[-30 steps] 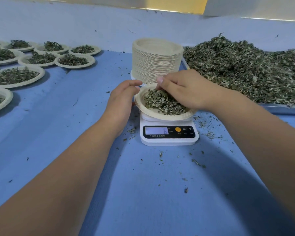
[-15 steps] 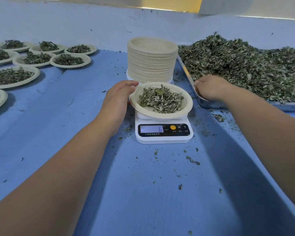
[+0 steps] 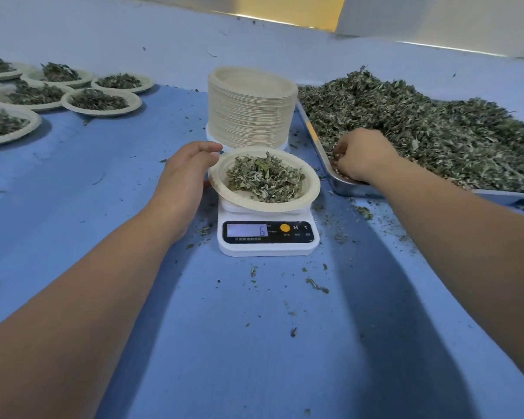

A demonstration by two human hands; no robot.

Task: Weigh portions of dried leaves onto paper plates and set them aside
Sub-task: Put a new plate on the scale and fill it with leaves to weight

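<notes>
A paper plate with a small heap of dried leaves sits on the white digital scale, whose display reads 6. My left hand holds the plate's left rim, thumb along the far edge, and that side looks slightly raised. My right hand reaches into the near left corner of the steel tray. Its fingers curl down into the big pile of dried leaves, with the fingertips partly buried.
A tall stack of empty paper plates stands just behind the scale. Several filled plates lie on the blue table at the far left. Leaf crumbs are scattered around the scale and along the tray's front.
My right hand left the plate on the scale and moved right into the tray's corner, then dug into the leaf pile. My left hand stayed at the plate's rim.
</notes>
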